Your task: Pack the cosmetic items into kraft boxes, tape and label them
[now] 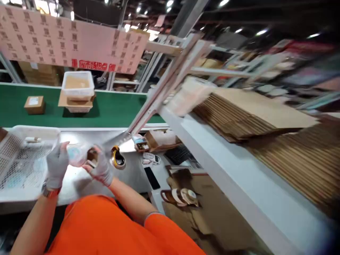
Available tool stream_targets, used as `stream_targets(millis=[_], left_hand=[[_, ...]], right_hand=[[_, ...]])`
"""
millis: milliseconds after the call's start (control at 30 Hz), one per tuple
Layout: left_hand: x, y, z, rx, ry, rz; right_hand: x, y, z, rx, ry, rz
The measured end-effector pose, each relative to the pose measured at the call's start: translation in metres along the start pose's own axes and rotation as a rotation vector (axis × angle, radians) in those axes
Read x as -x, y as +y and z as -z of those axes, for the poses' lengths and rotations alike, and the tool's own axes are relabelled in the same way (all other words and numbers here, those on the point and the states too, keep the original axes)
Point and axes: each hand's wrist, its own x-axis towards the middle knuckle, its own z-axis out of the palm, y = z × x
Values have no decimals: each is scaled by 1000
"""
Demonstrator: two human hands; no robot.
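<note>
Over the metal table, the gloved left hand pinches a clear packet, just right of the white basket. The gloved right hand is clamped on a small brown object, probably a box, though blur hides its details, near the yellow tape roll.

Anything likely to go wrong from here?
1. The clear plastic bag in the left hand might slip from its gloved grip.
2. The right hand, holding a small brown item, could bump the nearby tape roll.
3. The phone near the right forearm might get nudged.
</note>
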Motion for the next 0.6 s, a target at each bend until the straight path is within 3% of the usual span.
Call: stream_targets(millis=[67,133,233,300,433,533,600], left_hand=[[4,20,-20,205,-161,129],[6,38,-45,391,-316,202],[3,56,-82,558,-403,220],[-2,61,-99,590,-419,212],[-8,47,-103,366,-404,76],[0,24,-95,95,-471,-73],[8,6,-93,19,-579,-79]], right_hand=[[5,18,25,-172,29,-63],[0,28,42,-358,-53,-59],[-14,29,55,-551,-172,-51],[-20,24,61,-573,-158,-81],[-24,25,69,-578,-36,-185],[-27,30,66,-644,-78,-278],[-31,32,61,-619,-148,-293]])
